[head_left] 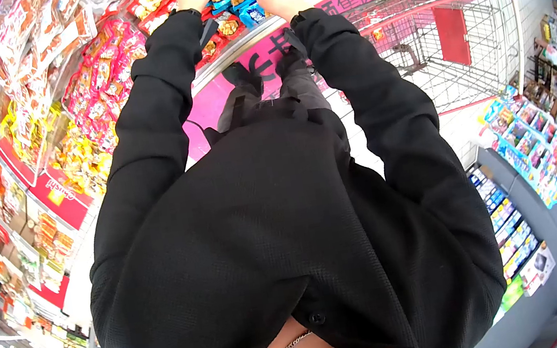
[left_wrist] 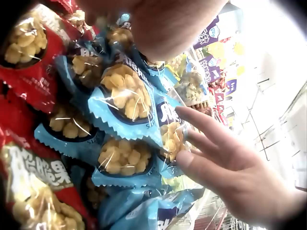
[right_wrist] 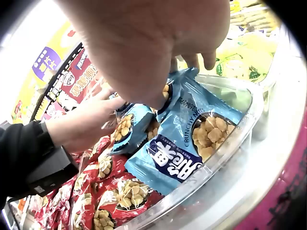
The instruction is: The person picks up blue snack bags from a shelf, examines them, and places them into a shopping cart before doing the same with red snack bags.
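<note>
Blue plastic snack packets (left_wrist: 124,98) with round windows showing yellow puffs lie heaped in a clear plastic shelf bin (right_wrist: 235,136); I count at least six of them in the left wrist view and three in the right wrist view. To the left of them lie red plastic snack packets (right_wrist: 127,191), at least four, and more are cut off by the picture edge. Next comes the left hand (right_wrist: 84,127), out of a black sleeve (right_wrist: 24,153). Its fingers (right_wrist: 106,106) reach in among the blue packets and their tips are hidden there, so I cannot tell if they grip one or only touch. Beside it is the right hand (left_wrist: 235,175); its fingers (left_wrist: 204,124) are nearly straight and a little spread, they rest on a blue packet and do not close round it. In its own wrist view this hand is a blurred mass that covers the upper packets. At the far right of the head view stands one grey wire shopping cart (head_left: 431,46), partly hidden by the sleeve.
</note>
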Motion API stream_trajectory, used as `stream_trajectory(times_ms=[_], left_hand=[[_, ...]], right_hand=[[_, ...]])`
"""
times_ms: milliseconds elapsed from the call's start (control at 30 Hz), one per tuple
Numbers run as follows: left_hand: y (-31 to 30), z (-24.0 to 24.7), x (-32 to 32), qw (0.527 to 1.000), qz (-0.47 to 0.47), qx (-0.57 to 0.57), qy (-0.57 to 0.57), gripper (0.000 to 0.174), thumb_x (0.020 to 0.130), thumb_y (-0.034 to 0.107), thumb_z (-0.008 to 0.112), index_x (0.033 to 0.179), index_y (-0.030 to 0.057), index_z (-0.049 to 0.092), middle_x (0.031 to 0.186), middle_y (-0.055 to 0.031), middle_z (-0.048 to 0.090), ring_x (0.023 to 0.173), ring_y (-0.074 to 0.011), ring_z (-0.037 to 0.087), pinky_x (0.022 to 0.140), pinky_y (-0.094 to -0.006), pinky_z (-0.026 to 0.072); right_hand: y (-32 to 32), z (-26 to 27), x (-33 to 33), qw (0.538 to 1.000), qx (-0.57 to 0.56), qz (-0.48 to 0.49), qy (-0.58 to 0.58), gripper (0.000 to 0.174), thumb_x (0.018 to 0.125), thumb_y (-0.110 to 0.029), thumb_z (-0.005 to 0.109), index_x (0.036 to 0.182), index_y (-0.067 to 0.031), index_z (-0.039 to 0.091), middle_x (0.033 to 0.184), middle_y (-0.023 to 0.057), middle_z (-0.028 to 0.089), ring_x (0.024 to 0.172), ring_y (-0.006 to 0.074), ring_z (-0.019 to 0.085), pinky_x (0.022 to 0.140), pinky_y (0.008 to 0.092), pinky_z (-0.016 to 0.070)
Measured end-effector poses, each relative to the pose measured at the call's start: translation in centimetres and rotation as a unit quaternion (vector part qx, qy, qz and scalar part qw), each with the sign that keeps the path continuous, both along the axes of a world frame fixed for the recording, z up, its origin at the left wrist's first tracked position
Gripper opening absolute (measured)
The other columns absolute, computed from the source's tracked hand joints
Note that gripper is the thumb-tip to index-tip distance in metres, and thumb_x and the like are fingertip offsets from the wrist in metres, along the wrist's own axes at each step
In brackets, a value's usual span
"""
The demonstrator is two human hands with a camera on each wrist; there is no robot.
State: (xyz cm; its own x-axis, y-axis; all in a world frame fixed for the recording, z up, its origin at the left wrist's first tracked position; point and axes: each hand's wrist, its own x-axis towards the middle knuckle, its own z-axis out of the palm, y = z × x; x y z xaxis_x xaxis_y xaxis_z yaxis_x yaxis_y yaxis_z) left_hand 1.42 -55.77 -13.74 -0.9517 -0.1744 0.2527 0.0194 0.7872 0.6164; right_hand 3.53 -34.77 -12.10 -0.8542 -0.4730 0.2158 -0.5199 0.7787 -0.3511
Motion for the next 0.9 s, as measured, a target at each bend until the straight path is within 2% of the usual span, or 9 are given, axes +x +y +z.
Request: stream_trajectory(times_ms=[100, 233, 400, 433, 500, 533, 633, 767, 900], left_hand=[[0.2, 0.3, 0.5, 0.996, 0.021, -0.084, -0.016, 0.052, 0.096, 0.035, 0.063, 0.139, 0.0060, 0.057, 0.160, -0.0315, 0.024, 0.143, -0.0579, 0.026, 0.117, -0.0643, 0.0253], [1.6, 2.4, 2.2, 0.976, -0.105, -0.192, -0.004, 0.056, 0.093, 0.032, 0.066, 0.140, 0.0045, 0.055, 0.155, -0.0284, 0.036, 0.143, -0.0536, 0.029, 0.117, -0.0634, 0.0250], [4.0, 2.5, 3.8, 0.969, -0.135, -0.209, -0.009, 0.062, 0.095, 0.041, 0.065, 0.142, 0.0035, 0.052, 0.151, -0.0273, 0.040, 0.142, -0.0543, 0.027, 0.116, -0.0644, 0.0244], [4.8, 4.1, 4.1, 0.966, -0.128, -0.225, -0.017, 0.059, 0.096, 0.038, 0.065, 0.141, 0.0024, 0.053, 0.149, -0.0254, 0.044, 0.141, -0.0504, 0.032, 0.115, -0.0609, 0.0276], [6.4, 7.2, 4.8, 0.959, -0.111, -0.259, -0.036, 0.054, 0.099, 0.033, 0.064, 0.140, 0.0002, 0.054, 0.143, -0.0217, 0.053, 0.139, -0.0425, 0.042, 0.115, -0.0540, 0.0339], [3.8, 0.0, 2.9, 0.953, -0.125, -0.276, -0.019, 0.070, 0.096, 0.057, 0.060, 0.155, 0.0248, 0.042, 0.163, -0.0204, 0.031, 0.150, -0.0475, 0.024, 0.120, -0.0582, 0.0238], [2.7, -1.3, 2.2, 0.969, -0.167, -0.172, -0.059, 0.082, 0.092, 0.076, 0.048, 0.159, 0.0313, 0.032, 0.169, -0.0195, 0.013, 0.151, -0.0566, 0.005, 0.119, -0.0694, 0.0093], [2.6, -0.3, 1.8, 0.962, -0.169, -0.209, -0.052, 0.081, 0.091, 0.074, 0.054, 0.156, 0.0279, 0.040, 0.167, -0.0198, 0.020, 0.150, -0.0536, 0.014, 0.117, -0.0706, 0.0158], [3.1, 1.1, 1.6, 0.968, -0.158, -0.187, -0.060, 0.081, 0.093, 0.069, 0.055, 0.157, 0.0234, 0.039, 0.167, -0.0207, 0.020, 0.151, -0.0543, 0.012, 0.118, -0.0699, 0.0125]], right_hand=[[-0.2, -1.8, 0.5, 0.999, 0.030, 0.000, 0.024, 0.039, 0.096, -0.026, 0.059, 0.130, -0.0077, 0.058, 0.137, 0.0217, 0.056, 0.130, 0.0458, 0.048, 0.104, 0.0585, 0.0422], [0.3, -2.3, 0.9, 1.000, 0.007, 0.002, 0.015, 0.045, 0.099, -0.026, 0.055, 0.140, -0.0076, 0.053, 0.145, 0.0236, 0.050, 0.136, 0.0485, 0.042, 0.109, 0.0634, 0.0367], [3.6, -0.2, 1.8, 0.973, -0.164, -0.093, -0.136, 0.044, 0.095, -0.012, 0.054, 0.138, -0.0028, 0.054, 0.138, 0.0299, 0.051, 0.121, 0.0508, 0.052, 0.106, 0.0485, 0.0443], [5.0, -0.1, 2.3, 0.965, -0.255, -0.063, -0.019, 0.043, 0.094, -0.008, 0.055, 0.137, -0.0017, 0.055, 0.129, 0.0315, 0.056, 0.115, 0.0516, 0.055, 0.100, 0.0476, 0.0481], [8.1, 0.5, 3.9, 0.952, -0.281, -0.119, -0.033, 0.041, 0.095, -0.008, 0.058, 0.136, -0.0023, 0.056, 0.118, 0.0260, 0.063, 0.106, 0.0409, 0.063, 0.091, 0.0422, 0.0536], [9.8, 1.7, 4.9, 0.945, -0.285, -0.145, -0.065, 0.039, 0.097, -0.013, 0.061, 0.134, -0.0028, 0.059, 0.118, 0.0234, 0.066, 0.105, 0.0362, 0.066, 0.088, 0.0409, 0.0542], [15.8, 2.9, 8.0, 0.918, -0.314, -0.234, -0.067, 0.032, 0.097, -0.017, 0.062, 0.128, -0.0104, 0.067, 0.124, 0.0164, 0.070, 0.102, 0.0307, 0.069, 0.090, 0.0392, 0.0539], [25.1, 2.7, 13.4, 0.817, -0.377, -0.391, -0.193, 0.030, 0.101, -0.015, 0.060, 0.128, -0.0091, 0.069, 0.116, 0.0073, 0.073, 0.098, 0.0106, 0.065, 0.088, 0.0278, 0.0514], [32.9, -0.3, 18.9, 0.772, -0.404, -0.467, -0.151, 0.030, 0.101, -0.013, 0.059, 0.127, -0.0027, 0.068, 0.115, 0.0052, 0.073, 0.097, 0.0092, 0.063, 0.087, 0.0255, 0.0504]])
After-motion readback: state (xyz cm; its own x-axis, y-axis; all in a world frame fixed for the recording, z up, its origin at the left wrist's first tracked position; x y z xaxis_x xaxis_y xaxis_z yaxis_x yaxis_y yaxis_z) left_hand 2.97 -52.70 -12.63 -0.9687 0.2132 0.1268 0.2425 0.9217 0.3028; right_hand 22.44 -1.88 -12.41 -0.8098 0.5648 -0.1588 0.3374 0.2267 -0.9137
